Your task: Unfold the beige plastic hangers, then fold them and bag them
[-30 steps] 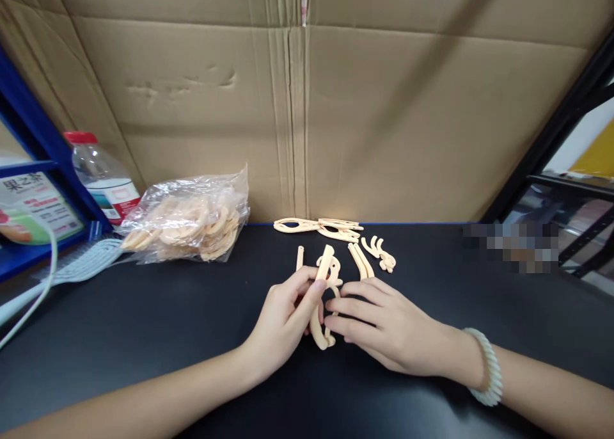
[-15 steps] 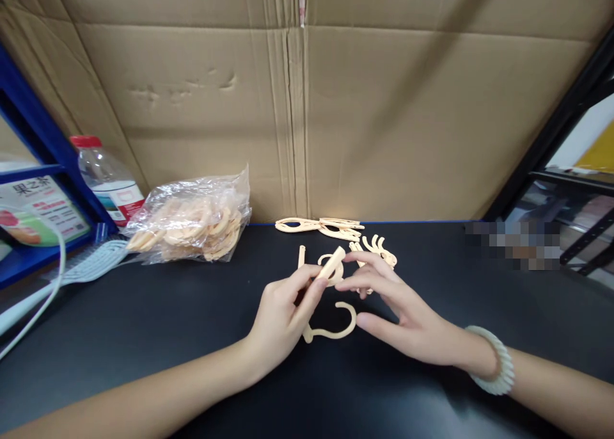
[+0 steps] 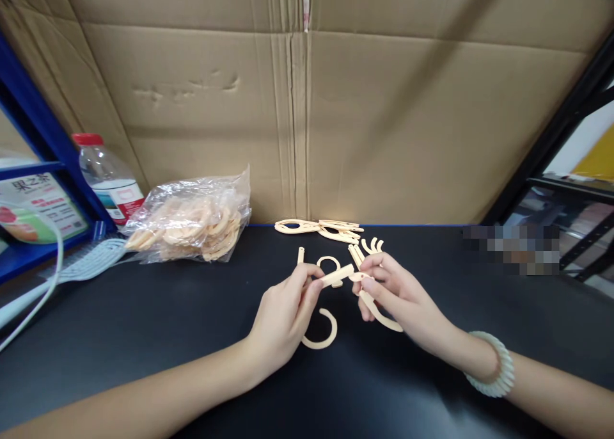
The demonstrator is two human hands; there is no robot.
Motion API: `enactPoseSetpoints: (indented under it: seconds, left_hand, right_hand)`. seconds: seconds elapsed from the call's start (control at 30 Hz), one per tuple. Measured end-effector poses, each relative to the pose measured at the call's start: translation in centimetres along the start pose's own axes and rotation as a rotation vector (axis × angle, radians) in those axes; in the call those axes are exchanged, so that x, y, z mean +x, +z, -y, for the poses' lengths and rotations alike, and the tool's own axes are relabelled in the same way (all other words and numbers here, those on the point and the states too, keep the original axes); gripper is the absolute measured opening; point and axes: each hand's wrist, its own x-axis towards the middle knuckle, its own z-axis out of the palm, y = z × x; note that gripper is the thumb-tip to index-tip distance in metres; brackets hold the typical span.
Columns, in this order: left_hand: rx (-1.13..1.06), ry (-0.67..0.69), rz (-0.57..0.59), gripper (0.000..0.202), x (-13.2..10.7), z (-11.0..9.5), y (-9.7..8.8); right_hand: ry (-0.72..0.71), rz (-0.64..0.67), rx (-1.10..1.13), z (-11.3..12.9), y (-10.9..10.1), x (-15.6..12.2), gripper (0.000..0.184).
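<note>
Near the middle of the black table, my left hand (image 3: 290,308) is closed, pinching a cream plastic hanger arm (image 3: 338,275) between thumb and fingers. Below that hand a cream hook (image 3: 329,336) curves out; whether it joins the held arm is hidden. My right hand (image 3: 396,295) grips a curved hanger piece (image 3: 381,314). Its rounded end with a small hole is close to the tip of the left arm piece; whether they touch I cannot tell. Behind the hands lie another cream hook (image 3: 329,260) and straight parts (image 3: 355,256).
Folded cream hangers (image 3: 316,228) lie along the cardboard wall (image 3: 192,106). Several curved pieces (image 3: 373,244) sit behind my right hand. On the left are a clear bag of hanger parts (image 3: 192,224), a light blue hairbrush (image 3: 96,260) and a red-capped bottle (image 3: 108,183).
My right hand has gone from open fingers to gripping a curved hanger piece. The arm in my left hand has tilted flatter, pointing right, and the hook below has shifted left.
</note>
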Motion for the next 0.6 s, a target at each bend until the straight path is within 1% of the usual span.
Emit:
enactPoseSetpoints:
  seconds: [0.07,0.1,0.23,0.33,0.4,0.47,0.6]
  left_hand:
    - [0.093,0.061,0.011,0.013,0.0,0.2,0.1]
    - [0.161,0.115,0.009,0.015,-0.1,0.2,0.2]
    - [0.485,0.421,-0.022,0.017,0.0,0.4,0.0]
    - [0.635,0.581,-0.006,0.02,0.2,0.2,-0.4]
    - [0.691,0.651,0.012,0.022,0.3,0.0,-0.6]
    - [0.739,0.692,0.034,0.022,0.4,-0.3,-0.7]
    - [0.783,0.692,0.068,0.026,0.3,-0.8,-0.7]
  right_hand:
    - [0.041,0.055,-0.027,-0.1,0.2,0.0,0.022]
    - [0.059,0.097,-0.05,-0.1,0.2,-0.1,0.026]
    - [0.129,0.238,-0.095,0.2,0.3,-0.5,0.035]
    - [0.231,0.298,-0.05,0.4,0.4,-0.7,0.039]
    - [0.296,0.325,-0.016,0.4,0.5,-0.7,0.042]
    - [0.338,0.334,0.003,0.4,0.6,-0.8,0.044]
    - [0.353,0.277,-0.09,0.3,1.0,-1.0,0.042]
